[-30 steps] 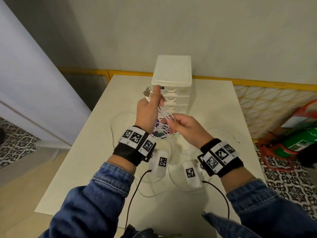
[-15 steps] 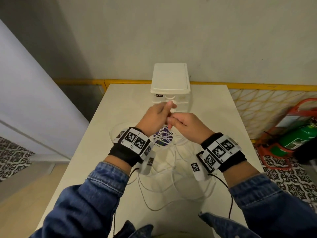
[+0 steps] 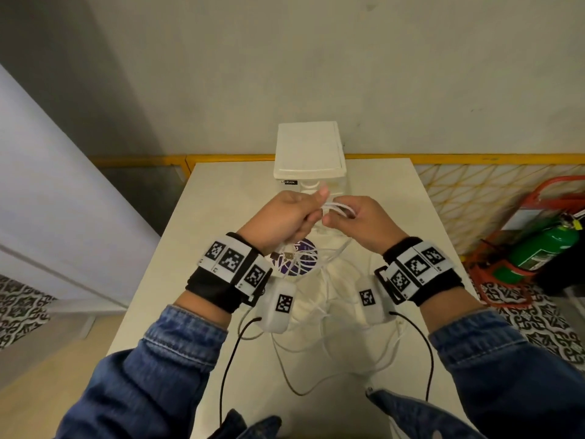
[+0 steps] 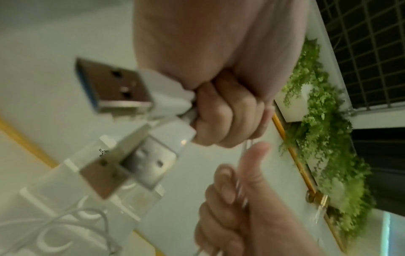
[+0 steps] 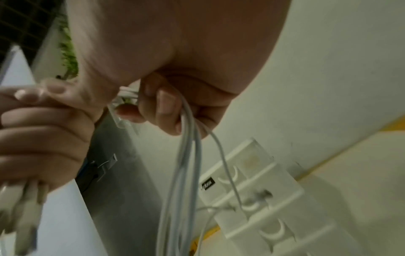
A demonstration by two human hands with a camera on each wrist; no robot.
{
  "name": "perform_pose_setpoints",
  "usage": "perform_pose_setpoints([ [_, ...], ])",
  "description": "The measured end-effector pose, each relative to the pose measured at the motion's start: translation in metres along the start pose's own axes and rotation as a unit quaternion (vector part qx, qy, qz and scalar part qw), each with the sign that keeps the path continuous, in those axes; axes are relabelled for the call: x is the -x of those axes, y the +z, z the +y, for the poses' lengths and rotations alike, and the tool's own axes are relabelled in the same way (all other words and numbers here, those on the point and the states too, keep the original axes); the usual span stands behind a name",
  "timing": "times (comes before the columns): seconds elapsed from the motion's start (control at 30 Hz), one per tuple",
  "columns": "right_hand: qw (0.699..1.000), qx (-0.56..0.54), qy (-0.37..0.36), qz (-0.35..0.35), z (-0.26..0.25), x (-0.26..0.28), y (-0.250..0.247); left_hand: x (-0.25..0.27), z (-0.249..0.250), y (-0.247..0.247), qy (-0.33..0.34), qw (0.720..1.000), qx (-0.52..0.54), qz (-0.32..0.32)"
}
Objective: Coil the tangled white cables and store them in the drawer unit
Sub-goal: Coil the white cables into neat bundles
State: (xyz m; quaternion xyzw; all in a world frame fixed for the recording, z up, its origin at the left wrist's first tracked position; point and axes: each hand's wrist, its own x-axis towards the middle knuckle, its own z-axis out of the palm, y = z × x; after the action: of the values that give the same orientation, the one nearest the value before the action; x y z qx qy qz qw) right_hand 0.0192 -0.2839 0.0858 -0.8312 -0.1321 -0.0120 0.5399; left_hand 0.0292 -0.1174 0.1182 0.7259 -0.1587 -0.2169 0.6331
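Though shut, drawer unit behind cables in both hands.

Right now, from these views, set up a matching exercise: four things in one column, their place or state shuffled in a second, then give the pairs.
Things:
1. USB plugs
2. white cable loops
3. drawer unit
4. fire extinguisher

Places or states:
A. on the floor, right of the table
B. standing at the far end of the table by the wall
C. sticking out of the left hand
D. hanging from the curled fingers of the right hand

Pairs: 1-C, 2-D, 3-B, 4-A
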Motion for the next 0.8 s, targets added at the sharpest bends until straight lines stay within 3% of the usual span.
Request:
perform_pose_setpoints([
  [0.13, 0.998, -0.027, 0.034, 0.04, 0.016, 0.0, 0.014, 0.002, 0.012, -0.007, 0.024, 0.995, 0.086, 0.048],
  [0.27, 1.0, -0.003, 0.018, 0.0, 0.025, 0.004, 0.021, 0.001, 0.023, -0.029, 0.038, 0.969, 0.208, 0.13],
  [0.37, 1.0, 0.013, 0.013, 0.005, 0.03, 0.002, 0.022, 0.002, 0.023, -0.036, 0.06, 0.956, 0.246, 0.151],
  [0.43, 0.999, 0.012, 0.017, 0.037, 0.028, -0.003, 0.022, 0.005, 0.021, -0.031, 0.069, 0.958, 0.255, 0.113],
  [0.5, 0.991, -0.023, 0.007, 0.129, 0.015, -0.008, 0.016, 0.01, 0.02, -0.024, 0.082, 0.97, 0.228, 0.034],
  [0.57, 0.966, -0.089, -0.026, 0.241, -0.006, -0.017, 0.004, 0.014, 0.019, -0.018, 0.103, 0.982, 0.157, -0.03],
  [0.63, 0.944, -0.121, -0.063, 0.3, -0.023, -0.028, -0.01, 0.016, 0.015, -0.015, 0.103, 0.987, 0.111, -0.055],
  [0.73, 0.952, -0.066, -0.075, 0.289, -0.023, -0.041, -0.015, 0.017, 0.009, -0.015, 0.102, 0.988, 0.102, -0.062],
  [0.8, 0.976, 0.015, -0.043, 0.211, -0.004, -0.039, -0.004, 0.017, 0.01, -0.015, 0.098, 0.981, 0.151, -0.077],
])
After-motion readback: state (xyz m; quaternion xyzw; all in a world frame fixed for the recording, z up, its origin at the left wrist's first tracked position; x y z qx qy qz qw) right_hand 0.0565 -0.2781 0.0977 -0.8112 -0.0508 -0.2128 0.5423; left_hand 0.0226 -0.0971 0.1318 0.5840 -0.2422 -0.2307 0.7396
